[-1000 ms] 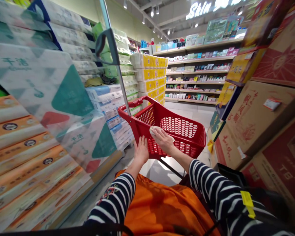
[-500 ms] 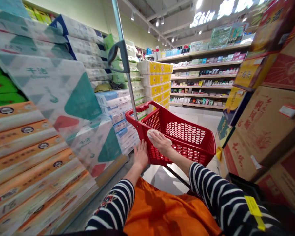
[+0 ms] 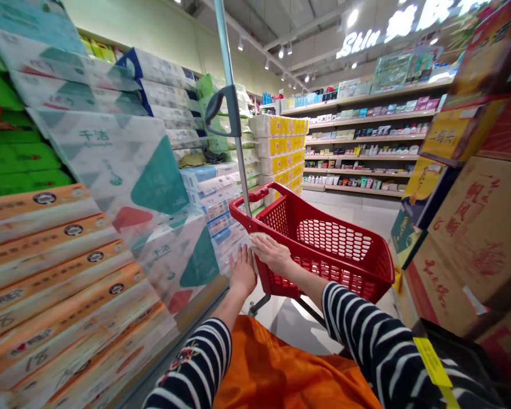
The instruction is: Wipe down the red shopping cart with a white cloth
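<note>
Our left hand (image 3: 242,274) lies open, fingers spread, just beside the near corner of the red perforated plastic shopping trolley basket (image 3: 336,218), while our right hand (image 3: 271,254) rests flat and unclenched on its rim, a pale patch (image 3: 258,237) at the fingertips too unclear to identify.

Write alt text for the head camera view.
A person's open left hand sits beside a red shopping basket, the right hand over its near rim, in a store aisle between stacked tissue packs and cardboard cartons.
</note>
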